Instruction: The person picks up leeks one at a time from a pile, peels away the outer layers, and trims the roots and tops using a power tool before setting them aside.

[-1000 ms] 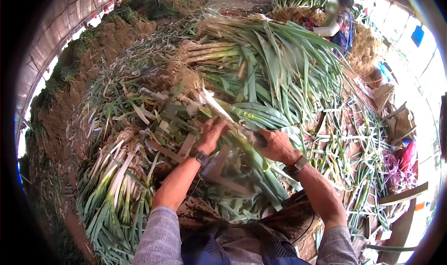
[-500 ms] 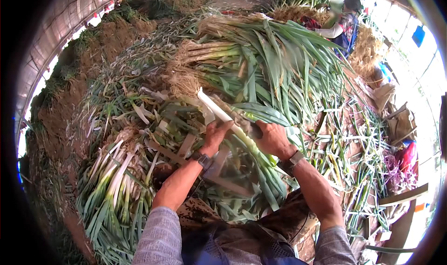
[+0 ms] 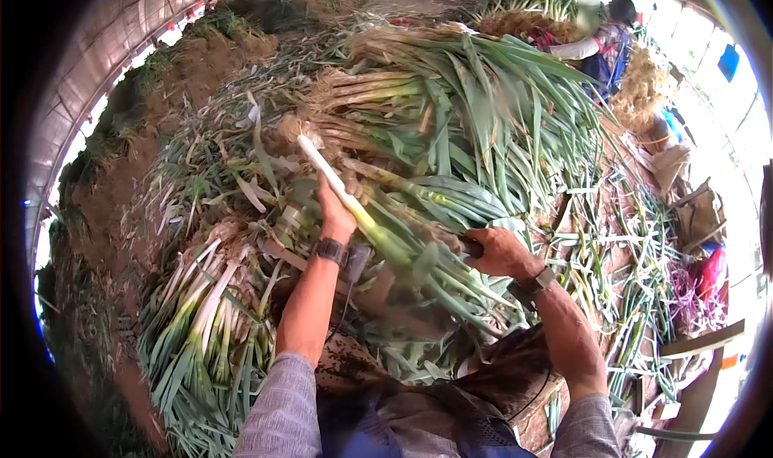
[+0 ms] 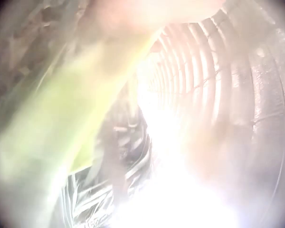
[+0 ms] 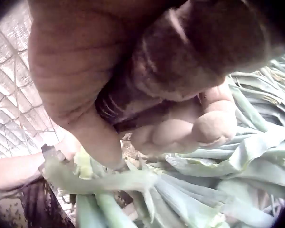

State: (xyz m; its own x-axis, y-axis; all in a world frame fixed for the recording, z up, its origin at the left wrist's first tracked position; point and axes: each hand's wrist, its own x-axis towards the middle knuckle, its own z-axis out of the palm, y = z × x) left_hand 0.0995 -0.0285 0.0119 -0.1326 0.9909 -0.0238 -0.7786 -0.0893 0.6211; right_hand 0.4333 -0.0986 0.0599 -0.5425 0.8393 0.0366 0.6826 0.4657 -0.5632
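Observation:
My left hand (image 3: 334, 212) grips a long green onion (image 3: 324, 164) by its pale shaft. Its stripped white end points up and left, and its green leaves trail down right between my forearms. In the left wrist view, the blurred yellow-green stalk (image 4: 71, 104) fills the left side. My right hand (image 3: 506, 252) stands beside the leaves, fingers curled round a dark, worn handle (image 5: 185, 57); what the handle belongs to is hard to make out. Below it in the right wrist view are green leaves (image 5: 190, 194).
A large pile of untrimmed green onions (image 3: 499, 136) lies ahead, roots leftward. Trimmed ones (image 3: 205, 321) lie at my left. Leaf scraps (image 3: 596, 273) cover the ground on the right. Another person (image 3: 608, 51) sits at the back right. A pink bag (image 3: 711, 273) lies at the right edge.
My left hand has moved up and left with the green onion, whose white shaft now shows bare and clean. My right hand has shifted right and slightly down, away from the left.

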